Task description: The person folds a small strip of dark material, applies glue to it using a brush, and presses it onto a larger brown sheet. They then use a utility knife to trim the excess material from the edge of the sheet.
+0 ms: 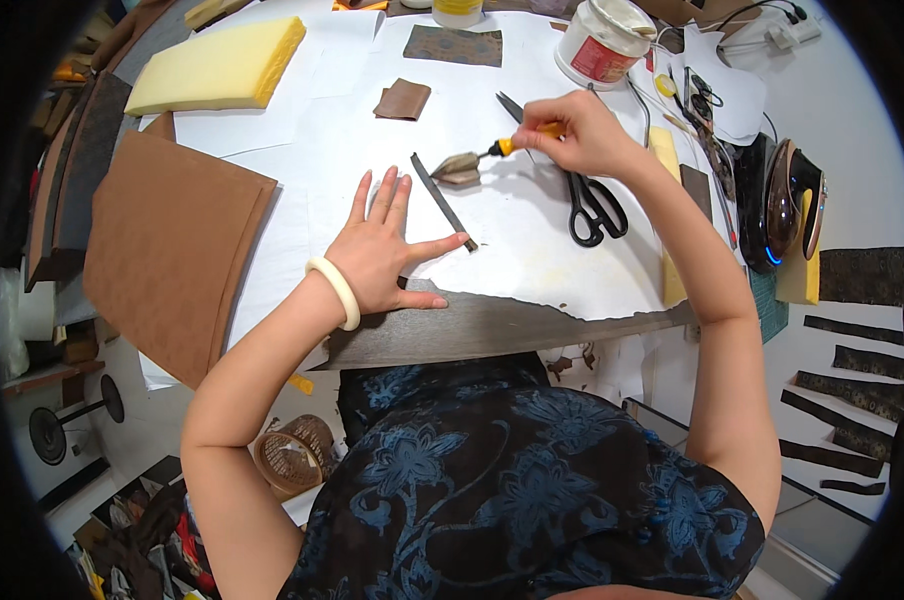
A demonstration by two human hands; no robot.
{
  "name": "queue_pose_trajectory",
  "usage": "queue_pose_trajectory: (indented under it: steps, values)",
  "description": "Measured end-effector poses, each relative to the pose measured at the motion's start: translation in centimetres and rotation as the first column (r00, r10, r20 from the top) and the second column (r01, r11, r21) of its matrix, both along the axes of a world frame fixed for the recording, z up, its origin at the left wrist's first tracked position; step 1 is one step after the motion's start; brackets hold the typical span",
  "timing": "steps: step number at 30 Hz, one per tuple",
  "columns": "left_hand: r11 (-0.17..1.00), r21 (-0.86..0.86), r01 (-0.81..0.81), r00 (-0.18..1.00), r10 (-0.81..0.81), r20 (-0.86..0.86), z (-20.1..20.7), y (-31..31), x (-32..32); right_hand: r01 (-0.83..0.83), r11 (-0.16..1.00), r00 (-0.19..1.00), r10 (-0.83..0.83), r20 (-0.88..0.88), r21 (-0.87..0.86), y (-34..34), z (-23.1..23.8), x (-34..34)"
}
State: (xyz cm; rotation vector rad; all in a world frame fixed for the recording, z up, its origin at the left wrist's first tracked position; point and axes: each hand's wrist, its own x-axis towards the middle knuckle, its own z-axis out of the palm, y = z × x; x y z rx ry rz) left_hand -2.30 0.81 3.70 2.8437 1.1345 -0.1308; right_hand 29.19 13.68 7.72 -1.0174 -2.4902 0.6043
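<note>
The left hand (pixel 380 252) lies flat with fingers spread on the white paper (pixel 532 250), its forefinger tip pinning the near end of a narrow dark strip (pixel 442 201) that runs slantwise up the table. The right hand (pixel 577 132) is closed around the yellow handle of a brush (pixel 472 163), whose splayed, gummy bristles rest just beside the strip's far end. The strip looks thin, light and limp, likely to curl or slide unless held down at an end. Black scissors (pixel 592 205) lie near the right wrist; a white tub (pixel 602 42) stands beyond, with a yellow foam block (pixel 222 65) and stiff brown boards (pixel 172 250) to the left
</note>
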Motion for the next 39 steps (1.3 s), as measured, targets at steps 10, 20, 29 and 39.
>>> queue_pose_trajectory:
  steps: [10, 20, 29, 39]
  values:
    - [1.000, -0.017, 0.004, 0.999, -0.005, -0.043, 0.2, 0.0, 0.3, -0.030, 0.998, 0.988, 0.021, 0.155, 0.059, 1.4, -0.4, -2.8]
    - [0.999, -0.022, -0.024, 0.995, 0.021, -0.094, 0.8, -0.5, 0.5, -0.024, 0.993, 0.977, -0.001, 0.213, 0.114, 3.9, -0.3, -5.9]
    - [0.999, -0.030, 0.011, 0.998, -0.009, 0.054, -0.4, -0.6, 0.5, 0.423, 0.903, 0.881, -0.390, -0.267, 0.076, 5.6, 8.4, 0.7]
    - [0.985, -0.063, -0.161, 0.588, 0.147, 0.796, -2.1, 0.3, 2.7, 0.587, 0.636, 0.679, -0.724, 0.124, 0.501, 23.8, 15.0, 11.3]
